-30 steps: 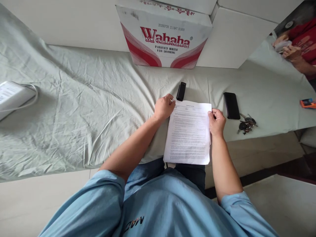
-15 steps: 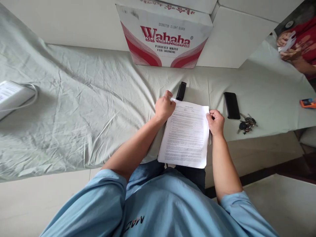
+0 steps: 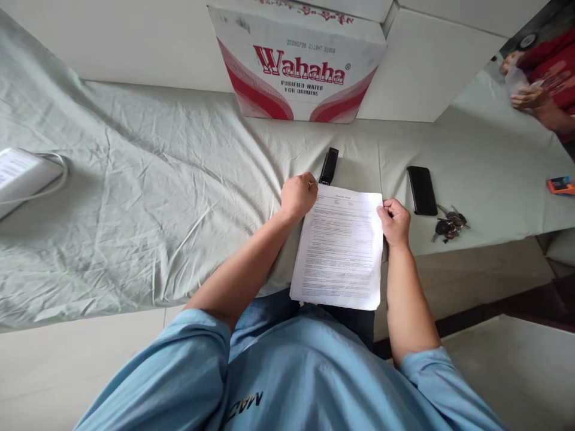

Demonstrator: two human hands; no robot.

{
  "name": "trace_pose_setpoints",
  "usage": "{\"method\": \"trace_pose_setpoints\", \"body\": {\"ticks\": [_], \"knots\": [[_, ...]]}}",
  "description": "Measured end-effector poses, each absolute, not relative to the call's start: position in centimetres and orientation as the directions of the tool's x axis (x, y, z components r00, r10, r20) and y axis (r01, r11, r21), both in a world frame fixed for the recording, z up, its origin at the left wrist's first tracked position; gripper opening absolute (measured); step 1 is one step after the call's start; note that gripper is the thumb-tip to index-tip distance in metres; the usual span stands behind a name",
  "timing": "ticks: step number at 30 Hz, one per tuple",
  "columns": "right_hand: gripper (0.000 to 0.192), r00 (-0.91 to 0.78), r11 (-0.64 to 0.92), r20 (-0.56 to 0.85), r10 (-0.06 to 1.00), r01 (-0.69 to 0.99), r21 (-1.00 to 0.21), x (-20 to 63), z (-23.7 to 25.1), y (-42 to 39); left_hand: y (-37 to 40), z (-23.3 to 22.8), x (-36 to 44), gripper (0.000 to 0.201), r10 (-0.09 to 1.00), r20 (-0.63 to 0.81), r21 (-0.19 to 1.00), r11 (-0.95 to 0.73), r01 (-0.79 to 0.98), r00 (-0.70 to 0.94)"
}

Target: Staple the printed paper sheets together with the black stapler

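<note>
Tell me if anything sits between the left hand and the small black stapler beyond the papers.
Nothing visible: the left hand grips the printed white paper stack at its top-left corner, and the small black stapler lies just beyond, bare green cloth between.

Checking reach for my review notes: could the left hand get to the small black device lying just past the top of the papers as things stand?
Probably yes. The left hand grips the top left corner of the papers, and the black device lies right beside its fingers on the sheet with nothing between. It would have to let go of the papers first.
</note>
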State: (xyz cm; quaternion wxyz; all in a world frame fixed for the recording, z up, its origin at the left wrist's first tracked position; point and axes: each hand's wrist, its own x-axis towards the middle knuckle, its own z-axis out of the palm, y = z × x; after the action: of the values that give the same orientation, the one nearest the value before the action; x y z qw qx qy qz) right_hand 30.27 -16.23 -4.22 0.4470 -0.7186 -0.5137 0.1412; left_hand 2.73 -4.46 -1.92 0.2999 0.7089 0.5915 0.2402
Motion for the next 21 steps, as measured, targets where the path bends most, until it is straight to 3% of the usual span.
{"method": "trace_pose_setpoints", "body": {"ticks": [10,15,21], "knots": [[0.027,0.530,-0.088,0.256,0.809,0.539,-0.837,30.3,-5.3,-15.8,-4.2,-2.8,2.7,0.017,0.987,0.051,0.762,-0.135,0.633,0.150],[0.027,0.581,-0.105,0.286,0.762,0.546,-0.831,30.5,-5.6,-15.5,-4.2,-3.1,2.6,0.033,0.985,0.090,0.837,-0.156,0.525,0.150],[0.027,0.598,-0.117,0.296,0.744,0.554,-0.824,30.5,-5.6,-15.4,-3.8,-3.8,2.1,0.053,0.973,0.134,0.847,-0.212,0.487,0.189]]}}
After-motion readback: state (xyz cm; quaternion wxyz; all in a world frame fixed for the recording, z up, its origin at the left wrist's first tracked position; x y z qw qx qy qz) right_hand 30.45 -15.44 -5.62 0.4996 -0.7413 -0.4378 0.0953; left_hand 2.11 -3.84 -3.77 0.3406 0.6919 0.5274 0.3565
